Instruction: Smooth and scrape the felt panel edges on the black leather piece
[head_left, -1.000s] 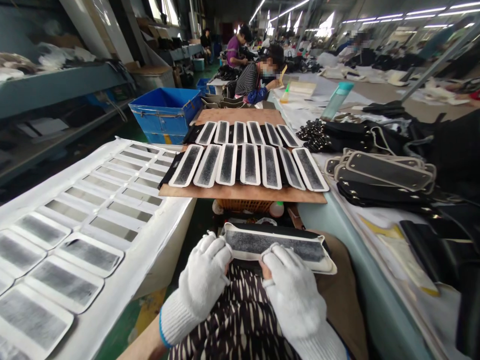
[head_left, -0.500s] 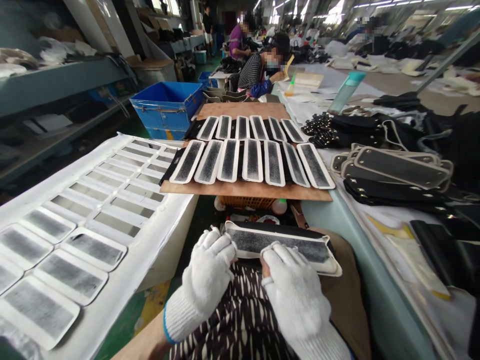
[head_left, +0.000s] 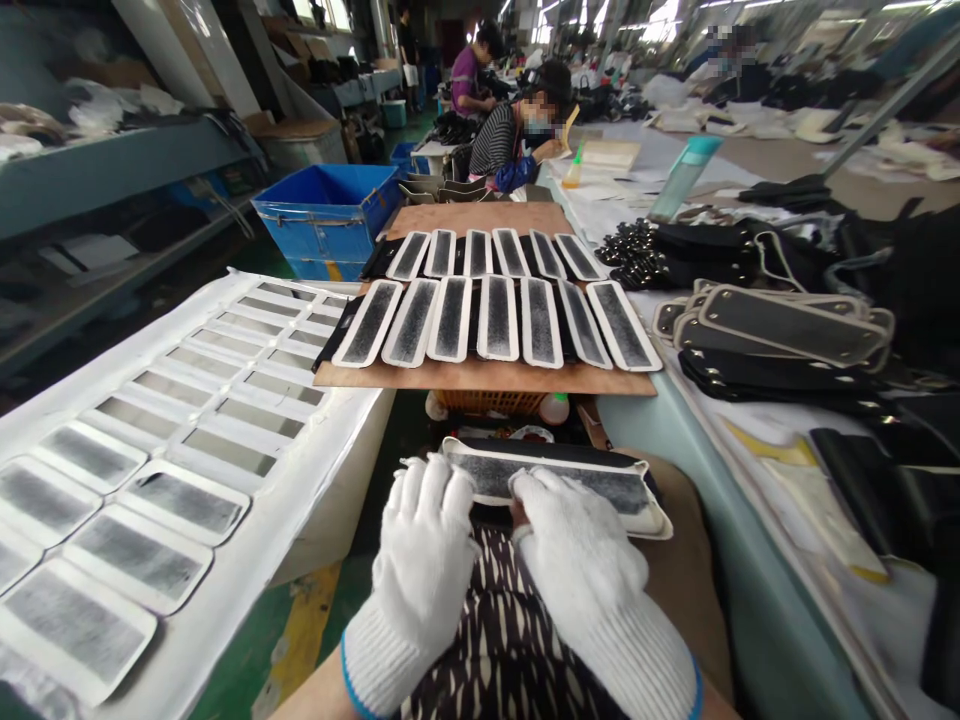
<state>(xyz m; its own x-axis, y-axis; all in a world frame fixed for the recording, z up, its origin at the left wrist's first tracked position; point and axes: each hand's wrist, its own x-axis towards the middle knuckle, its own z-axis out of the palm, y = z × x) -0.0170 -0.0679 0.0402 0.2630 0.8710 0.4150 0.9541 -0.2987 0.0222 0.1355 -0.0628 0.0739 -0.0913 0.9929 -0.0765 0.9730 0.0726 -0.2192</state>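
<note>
Both my hands wear white knit gloves and rest on my lap over a patterned dark fabric. My left hand [head_left: 426, 545] presses its curled fingers on the left end of a long grey pad with a white border [head_left: 592, 482] that lies on a black piece. My right hand [head_left: 581, 560] lies on the middle of the same pad, fingers bent down onto it. The pad's right end sticks out past my right hand.
A brown board [head_left: 487, 378] ahead carries two rows of similar pads. A white sheet [head_left: 247, 520] at left holds several more pads. A blue bin [head_left: 330, 215], an orange basket [head_left: 487, 402], black leather pieces [head_left: 787, 340] at right, and seated workers [head_left: 517, 135] farther back.
Both hands slid a little left along the pad and the view tipped slightly; the pad stays on my lap.
</note>
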